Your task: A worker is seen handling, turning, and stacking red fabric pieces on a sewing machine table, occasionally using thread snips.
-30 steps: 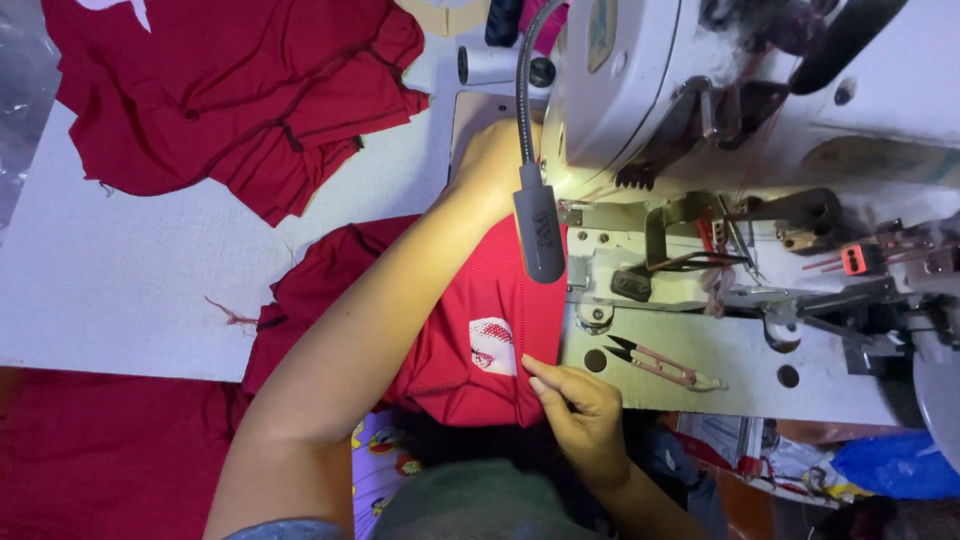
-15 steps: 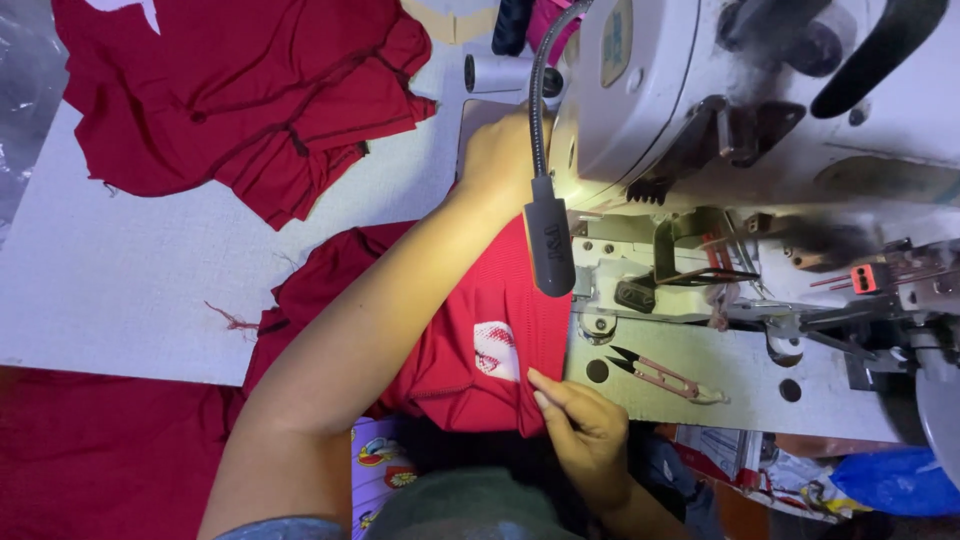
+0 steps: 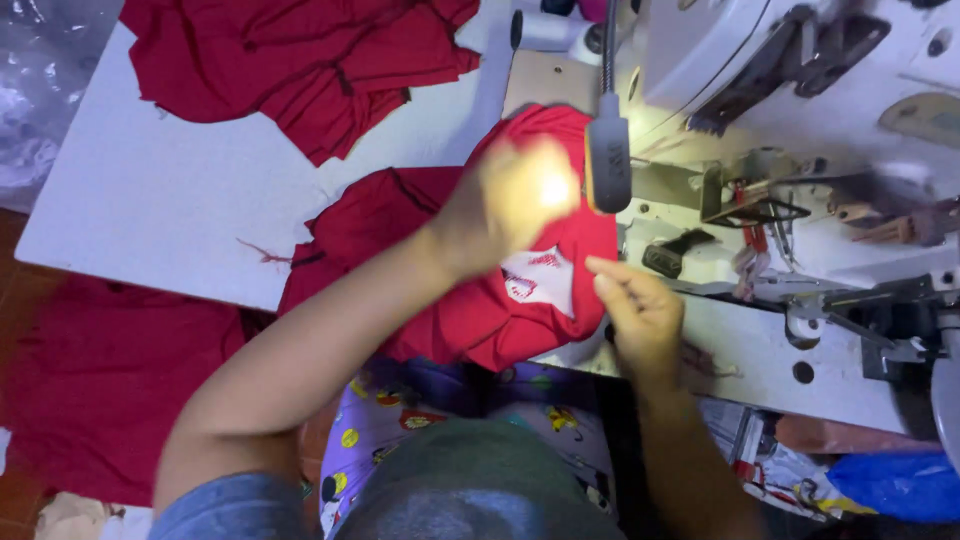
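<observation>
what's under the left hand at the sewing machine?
Under the left hand lies the red garment piece with a white patch, spread over the white table. The hand is blurred and lamp-lit, so the fabric directly beneath it is hidden.

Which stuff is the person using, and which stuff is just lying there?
Being used: red cloth under the left hand; right hand at its edge; sewing machine; lamp.

Just lying there: red pile on the table; red cloth on the floor; blue bag.
</observation>
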